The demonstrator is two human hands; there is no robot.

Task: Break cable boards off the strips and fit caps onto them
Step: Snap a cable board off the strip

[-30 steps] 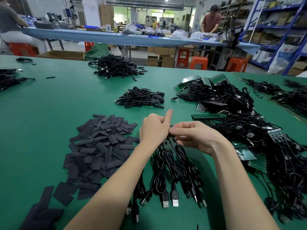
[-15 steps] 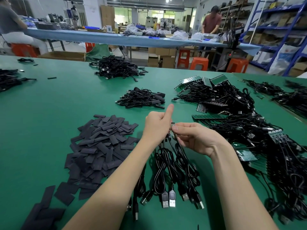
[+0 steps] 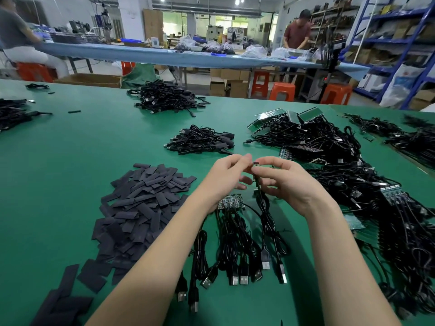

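- Nearest the camera, a fan of black USB cables (image 3: 237,243) lies on the green table mat (image 3: 70,161), silver plugs pointing near, right between the two forearms.
- The far ends of those cables sit on a short row of small green cable boards (image 3: 229,203), still joined, lying flat on the mat just under the left wrist.
- Left of that is a big loose heap of flat dark grey rectangular caps (image 3: 143,208), with a few strays trailing off to the near left.
- The left hand (image 3: 226,178) and right hand (image 3: 287,184) are up together above the mat. Right one pinches a single small cable board (image 3: 256,164) at its top, its black cable hanging straight down from it. Left fingertips are curled against the same board; it's too blurry to tell whether they really grip it.
- Right side: a huge tangle of black cables on green board strips (image 3: 353,184), crowding the right forearm.
- Further out, a small bundle of finished black cables (image 3: 202,140) and a bigger pile (image 3: 167,96) behind it.
- Versus half a second ago: the joined row was up in the left hand then, now it's on the mat and one board is separated from it.
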